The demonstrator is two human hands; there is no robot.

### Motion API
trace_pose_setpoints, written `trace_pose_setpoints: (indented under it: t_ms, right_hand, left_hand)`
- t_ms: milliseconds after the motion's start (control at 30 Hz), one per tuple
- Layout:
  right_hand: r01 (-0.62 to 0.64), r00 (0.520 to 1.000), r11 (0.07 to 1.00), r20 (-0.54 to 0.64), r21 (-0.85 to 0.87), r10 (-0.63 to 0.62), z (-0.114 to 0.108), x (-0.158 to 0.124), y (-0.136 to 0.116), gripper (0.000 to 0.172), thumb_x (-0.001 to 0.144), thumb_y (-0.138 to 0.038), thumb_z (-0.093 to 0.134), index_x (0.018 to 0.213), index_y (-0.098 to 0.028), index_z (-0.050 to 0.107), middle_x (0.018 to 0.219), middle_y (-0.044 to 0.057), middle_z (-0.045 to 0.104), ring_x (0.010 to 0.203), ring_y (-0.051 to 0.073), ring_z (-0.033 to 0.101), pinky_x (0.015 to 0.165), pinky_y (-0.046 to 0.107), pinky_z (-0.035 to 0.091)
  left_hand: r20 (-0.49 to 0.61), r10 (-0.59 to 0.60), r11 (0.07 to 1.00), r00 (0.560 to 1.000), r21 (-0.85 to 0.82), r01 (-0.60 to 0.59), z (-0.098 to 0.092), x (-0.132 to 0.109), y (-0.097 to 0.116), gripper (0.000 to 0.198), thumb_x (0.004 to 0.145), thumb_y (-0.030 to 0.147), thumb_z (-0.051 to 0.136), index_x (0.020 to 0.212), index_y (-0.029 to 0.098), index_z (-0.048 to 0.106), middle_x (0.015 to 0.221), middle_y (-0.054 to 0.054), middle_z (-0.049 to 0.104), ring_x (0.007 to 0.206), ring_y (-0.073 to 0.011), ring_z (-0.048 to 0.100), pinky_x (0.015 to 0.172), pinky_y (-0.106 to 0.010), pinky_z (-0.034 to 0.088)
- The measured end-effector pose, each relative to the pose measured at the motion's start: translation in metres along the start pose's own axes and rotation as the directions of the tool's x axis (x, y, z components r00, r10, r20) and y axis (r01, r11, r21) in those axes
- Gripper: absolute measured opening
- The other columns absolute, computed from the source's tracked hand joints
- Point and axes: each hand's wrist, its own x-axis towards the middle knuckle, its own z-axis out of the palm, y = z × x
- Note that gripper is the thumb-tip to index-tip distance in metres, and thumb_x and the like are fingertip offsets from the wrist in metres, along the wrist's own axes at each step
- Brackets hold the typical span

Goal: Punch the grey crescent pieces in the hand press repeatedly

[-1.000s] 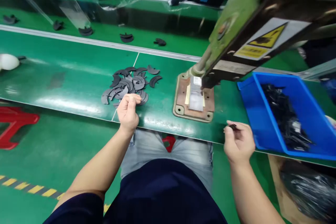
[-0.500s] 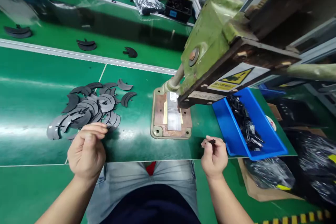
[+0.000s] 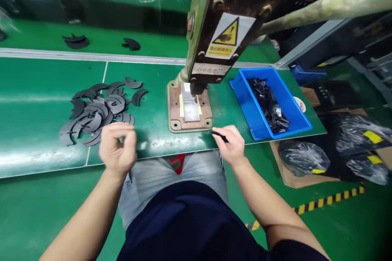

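My left hand [image 3: 118,147] is closed, thumb and forefinger curled together, at the near edge of a pile of dark grey curved pieces [image 3: 94,114]. What its fingers hold, if anything, is hidden. Between the thumb and fingers of my right hand [image 3: 231,144] is a small, thin black part [image 3: 219,134]. That hand is just off the near right corner of a green hand press [image 3: 196,28]. On the press's base plate [image 3: 174,110] lies a grey metal fixture block [image 3: 191,110], with the ram [image 3: 197,88] over its far end.
A blue bin [image 3: 260,129] of small black parts [image 3: 269,106] stands to the right. Behind the bench is a lower green strip with curved pieces [image 3: 75,41]. The press handle [image 3: 324,6] reaches out at upper right. Bagged parts [image 3: 304,157] lie below the bench.
My right hand has moved left, from beside the blue bin towards the press base, carrying the black part. My left hand has shifted right, its fingers more curled. The head view has turned and tilted down.
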Motion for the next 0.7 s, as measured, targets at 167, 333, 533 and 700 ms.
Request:
trace_pose_setpoints:
  t_ms: [167,333,533,700]
  right_hand:
    - [0.133,0.985,0.985,0.093,0.107,-0.143,0.009,0.007,-0.031,0.031,0.092,-0.021,0.074,0.122,-0.026,0.075,0.098,0.005,0.076,0.088,0.015,0.068,0.077,0.033,0.062]
    - [0.19,0.968,0.967,0.133,0.168,-0.213,0.014,0.012,-0.051,0.027,0.093,-0.022,0.073,0.12,-0.023,0.075,0.093,0.004,0.074,0.083,0.013,0.066,0.074,0.029,0.059]
    - [0.198,0.964,0.958,0.135,0.206,-0.228,0.013,0.01,-0.06,0.019,0.096,-0.026,0.071,0.114,-0.022,0.074,0.089,0.003,0.072,0.079,0.011,0.064,0.072,0.027,0.056]
    - [0.211,0.955,0.956,0.165,0.206,-0.246,0.012,0.004,-0.065,0.018,0.097,-0.029,0.069,0.113,-0.025,0.074,0.091,0.002,0.073,0.082,0.013,0.066,0.074,0.029,0.057]
  left_hand:
    - [0.376,0.141,0.99,0.916,-0.08,-0.119,0.013,-0.006,0.049,0.037,0.088,0.015,0.081,0.122,0.025,0.069,0.111,-0.009,0.074,0.105,-0.0258,0.073,0.092,-0.045,0.061]
    - [0.505,0.166,0.984,0.847,-0.143,-0.108,0.03,-0.008,0.078,0.046,0.095,0.021,0.077,0.138,0.027,0.063,0.12,-0.01,0.073,0.111,-0.0252,0.073,0.092,-0.043,0.062]
    - [0.587,0.166,0.985,0.792,-0.142,-0.1,0.037,-0.01,0.083,0.043,0.099,0.025,0.074,0.14,0.028,0.062,0.117,-0.009,0.077,0.109,-0.0251,0.075,0.092,-0.042,0.06]
    - [0.591,0.173,0.983,0.788,-0.153,-0.102,0.036,-0.012,0.094,0.036,0.099,0.026,0.075,0.134,0.028,0.064,0.112,-0.007,0.081,0.1,-0.0231,0.076,0.09,-0.042,0.059]
